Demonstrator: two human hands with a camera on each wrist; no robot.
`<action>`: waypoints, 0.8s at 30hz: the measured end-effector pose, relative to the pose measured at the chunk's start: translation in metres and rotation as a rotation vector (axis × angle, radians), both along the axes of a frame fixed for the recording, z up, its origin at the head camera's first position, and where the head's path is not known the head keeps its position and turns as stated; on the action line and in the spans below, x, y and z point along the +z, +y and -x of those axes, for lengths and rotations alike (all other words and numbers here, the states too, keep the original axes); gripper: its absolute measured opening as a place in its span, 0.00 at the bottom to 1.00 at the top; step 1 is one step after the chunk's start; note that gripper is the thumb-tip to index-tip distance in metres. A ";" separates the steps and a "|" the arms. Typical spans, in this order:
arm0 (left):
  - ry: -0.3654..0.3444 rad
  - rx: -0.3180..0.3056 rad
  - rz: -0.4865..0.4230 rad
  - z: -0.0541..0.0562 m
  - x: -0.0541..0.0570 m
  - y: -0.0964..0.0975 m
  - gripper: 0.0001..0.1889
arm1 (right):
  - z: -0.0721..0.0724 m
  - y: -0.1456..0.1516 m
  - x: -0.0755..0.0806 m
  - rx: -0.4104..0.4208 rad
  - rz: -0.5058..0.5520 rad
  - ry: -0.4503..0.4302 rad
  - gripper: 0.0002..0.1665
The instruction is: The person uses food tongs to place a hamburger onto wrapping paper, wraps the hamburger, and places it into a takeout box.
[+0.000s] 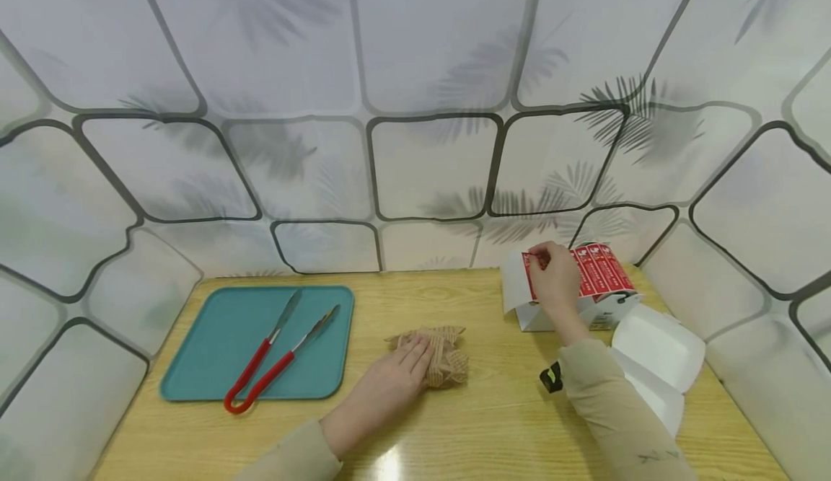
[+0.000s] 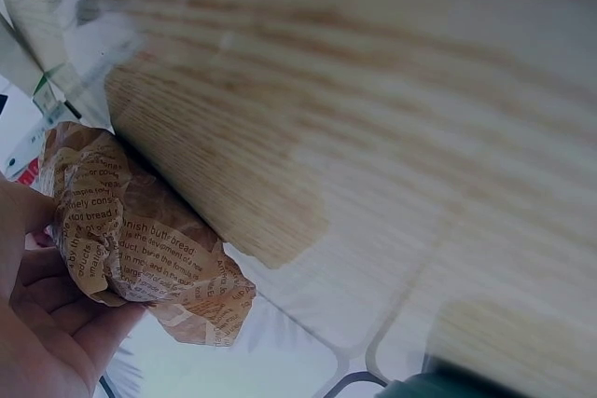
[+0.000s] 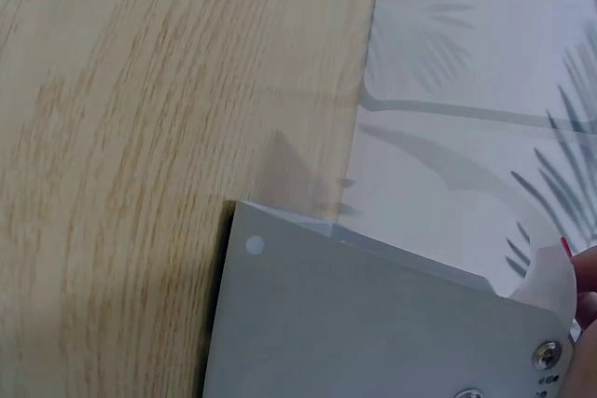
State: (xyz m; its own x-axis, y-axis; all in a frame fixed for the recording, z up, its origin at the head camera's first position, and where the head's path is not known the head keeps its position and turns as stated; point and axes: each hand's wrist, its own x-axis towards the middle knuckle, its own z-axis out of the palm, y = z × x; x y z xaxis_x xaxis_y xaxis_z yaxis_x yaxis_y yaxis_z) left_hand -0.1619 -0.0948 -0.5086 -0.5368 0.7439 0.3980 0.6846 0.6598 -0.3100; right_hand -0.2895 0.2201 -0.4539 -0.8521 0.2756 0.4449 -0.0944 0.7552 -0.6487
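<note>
Hands (image 1: 392, 373) (image 1: 557, 279) on parcel (image 1: 448, 362) and label (image 1: 528, 270), clamshell (image 1: 657, 344) open

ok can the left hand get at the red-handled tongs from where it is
Probably yes: the tongs lie on the teal tray to the left of the left hand, with nothing standing between. The hand would need to leave the paper-wrapped bundle it rests on.

A person's beige-sleeved arms (image 1: 613, 402) reach forward to the right of the teal tray (image 1: 210, 333): the left grip (image 1: 392, 374) lies nearer the tray, palm down with fingers extended; the right grip (image 1: 556, 280), farther right of the tray, pinches with thumb and fingertips.
</note>
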 end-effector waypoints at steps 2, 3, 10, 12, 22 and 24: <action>0.004 0.000 0.000 0.000 0.000 0.000 0.27 | -0.002 0.000 0.001 0.013 -0.001 -0.002 0.06; 0.005 0.000 0.001 0.000 0.000 0.000 0.27 | -0.003 0.000 0.002 0.021 -0.002 -0.004 0.06; -0.015 0.013 0.026 0.000 0.001 0.000 0.26 | -0.010 -0.002 0.004 0.050 0.032 0.007 0.06; -0.025 0.017 0.034 0.000 0.002 0.000 0.26 | -0.011 -0.003 0.003 0.050 0.044 0.027 0.06; -0.023 0.019 0.042 -0.002 0.004 0.000 0.26 | -0.016 -0.007 0.006 0.117 0.089 0.130 0.07; -0.025 0.019 0.043 -0.001 0.004 0.000 0.26 | -0.018 -0.010 0.008 0.137 0.084 0.156 0.08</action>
State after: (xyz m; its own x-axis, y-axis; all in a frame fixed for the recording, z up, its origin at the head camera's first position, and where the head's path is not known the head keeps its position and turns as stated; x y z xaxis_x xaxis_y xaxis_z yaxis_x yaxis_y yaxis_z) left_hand -0.1604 -0.0946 -0.5048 -0.5607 0.7495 0.3520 0.6797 0.6594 -0.3212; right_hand -0.2713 0.2102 -0.4456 -0.8067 0.2036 0.5548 -0.2965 0.6727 -0.6779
